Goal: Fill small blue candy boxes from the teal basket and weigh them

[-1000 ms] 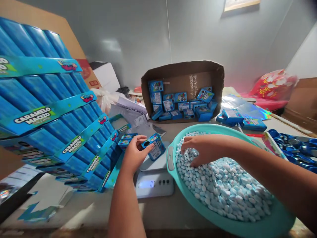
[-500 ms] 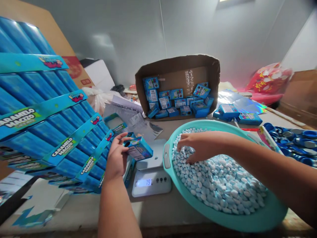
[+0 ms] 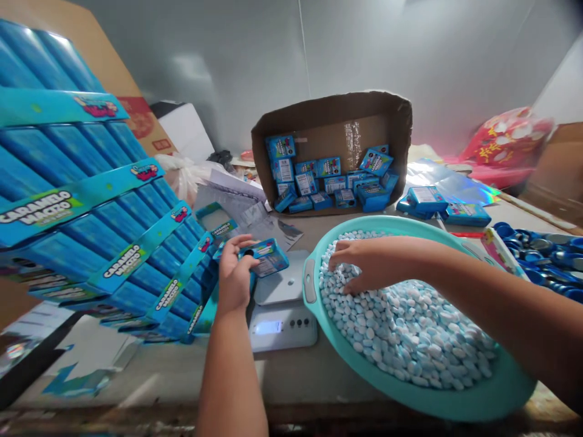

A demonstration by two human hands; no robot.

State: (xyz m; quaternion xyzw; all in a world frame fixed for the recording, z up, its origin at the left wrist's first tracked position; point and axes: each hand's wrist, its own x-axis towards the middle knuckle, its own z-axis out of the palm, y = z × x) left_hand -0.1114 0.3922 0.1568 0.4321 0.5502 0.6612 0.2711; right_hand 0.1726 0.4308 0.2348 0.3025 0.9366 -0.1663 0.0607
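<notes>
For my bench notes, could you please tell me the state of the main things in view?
Left hand: closed on the small blue box
Small blue box: held tilted
Right hand: fingers apart among the candies
Candies: loose, heaped
Basin: partly filled
Scale: display lit, reading illegible
Carton: open, other blue boxes inside
Display trays: stacked, filled
Red bag: bulging
</notes>
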